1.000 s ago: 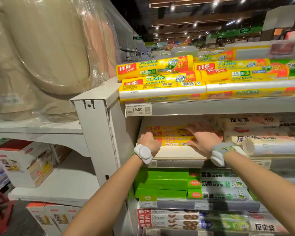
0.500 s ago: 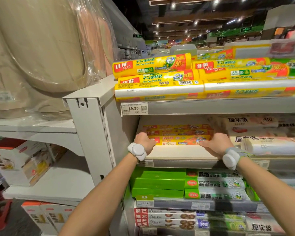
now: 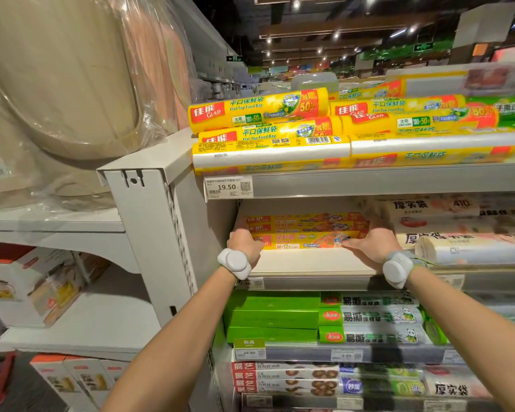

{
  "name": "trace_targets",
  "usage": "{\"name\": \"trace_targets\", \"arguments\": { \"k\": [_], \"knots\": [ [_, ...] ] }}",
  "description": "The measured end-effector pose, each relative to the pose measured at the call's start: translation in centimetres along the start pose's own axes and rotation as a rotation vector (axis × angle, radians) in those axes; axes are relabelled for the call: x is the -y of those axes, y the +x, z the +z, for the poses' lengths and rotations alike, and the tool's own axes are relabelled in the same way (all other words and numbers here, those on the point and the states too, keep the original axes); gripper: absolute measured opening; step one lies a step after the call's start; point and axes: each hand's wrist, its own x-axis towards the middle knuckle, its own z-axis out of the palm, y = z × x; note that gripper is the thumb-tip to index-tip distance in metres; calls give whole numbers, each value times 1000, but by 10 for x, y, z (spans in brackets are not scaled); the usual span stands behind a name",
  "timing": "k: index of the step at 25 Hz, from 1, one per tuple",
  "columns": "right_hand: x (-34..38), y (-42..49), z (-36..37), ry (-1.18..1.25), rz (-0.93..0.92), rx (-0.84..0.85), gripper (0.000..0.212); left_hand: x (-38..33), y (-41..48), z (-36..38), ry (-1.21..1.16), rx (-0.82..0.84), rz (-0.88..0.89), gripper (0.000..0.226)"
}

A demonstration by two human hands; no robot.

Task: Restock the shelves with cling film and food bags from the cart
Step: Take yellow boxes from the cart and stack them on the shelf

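Only one view: head-worn, wide-angle, taking in several shelf levels at once. Facing forward and slightly down into the shelving [image 3: 149, 221], close in, with both forearms [image 3: 173, 346] entering from the bottom edge and the left hand [image 3: 244, 243] and right hand [image 3: 372, 243] meeting at the cling film boxes [image 3: 306, 233] just below frame centre. In the upper right, looking far down the store to the ceiling lights [image 3: 336, 34].

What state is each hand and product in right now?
left hand, gripping the left end of the front cling film box
right hand, holding its right end
front cling film box, lying flat, set back from the shelf edge
yellow food bag rolls, stacked lengthwise on top shelf
green boxes, stacked
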Motion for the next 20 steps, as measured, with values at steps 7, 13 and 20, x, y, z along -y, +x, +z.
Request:
{"name": "trace_targets", "arguments": {
  "k": [7,13,20],
  "knots": [
    [-1,2,4,-5,-57,-25,52,-3,-3,-4,14,-31,24,45],
    [7,-7,3,-144,-70,-27,55,-9,-7,-3,135,17,35,30],
    [-2,-52,-7,146,-426,-298,32,-66,-73,21,151,-260,442,30]
  ]
}}
